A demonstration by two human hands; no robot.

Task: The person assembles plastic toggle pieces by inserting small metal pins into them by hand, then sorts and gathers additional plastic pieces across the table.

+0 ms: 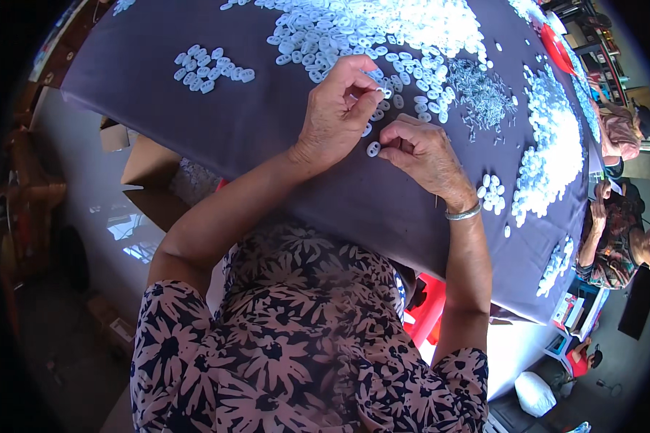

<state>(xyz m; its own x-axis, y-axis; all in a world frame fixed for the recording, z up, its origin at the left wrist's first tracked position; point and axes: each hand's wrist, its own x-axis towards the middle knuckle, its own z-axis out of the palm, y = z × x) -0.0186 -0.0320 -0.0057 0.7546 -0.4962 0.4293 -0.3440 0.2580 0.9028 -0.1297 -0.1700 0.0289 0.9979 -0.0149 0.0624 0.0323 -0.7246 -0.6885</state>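
Note:
My left hand (337, 110) hovers over a table covered with a dark grey cloth (260, 123), its fingers curled and pinching something small and white near its fingertips. My right hand (427, 155), with a silver bangle on the wrist, pinches a small white oval plastic piece (373, 149) against the cloth. Both hands nearly touch. Just beyond them lies a big heap of the same white oval pieces (368, 29). To the right of the heap is a pile of tiny metal pins (482, 94).
A small group of white pieces (213, 68) lies to the left, and more piles (552, 144) run along the right side. A few lie by my right wrist (492, 193). Other people (617, 238) sit at the table's right. Cardboard boxes (148, 177) stand below its left edge.

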